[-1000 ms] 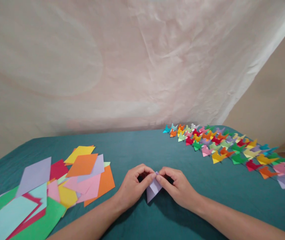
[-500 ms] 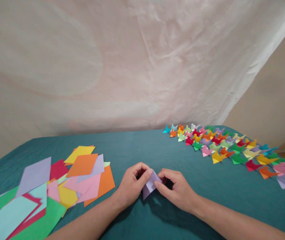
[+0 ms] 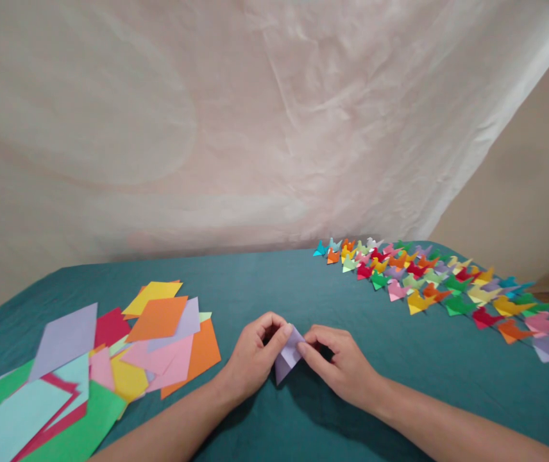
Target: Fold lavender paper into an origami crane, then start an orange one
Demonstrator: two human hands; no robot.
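A small folded piece of lavender paper (image 3: 286, 357) is pinched between both my hands above the teal tablecloth (image 3: 303, 289). My left hand (image 3: 254, 358) grips its left side, thumb and forefinger closed on the upper edge. On the paper's right side, my right hand (image 3: 340, 363) has its fingertips pressed against the top corner. The paper's lower point hangs down between my wrists, just above the cloth.
A loose heap of coloured paper sheets (image 3: 111, 350) covers the table's left side. Several folded paper figures (image 3: 438, 285) in many colours lie in rows along the right side to the table's edge. A pale crumpled cloth backdrop (image 3: 255, 128) hangs behind.
The folded lavender piece has shifted a little to the left and turned slightly between my fingers. My right fingertips have closed in on its top corner.
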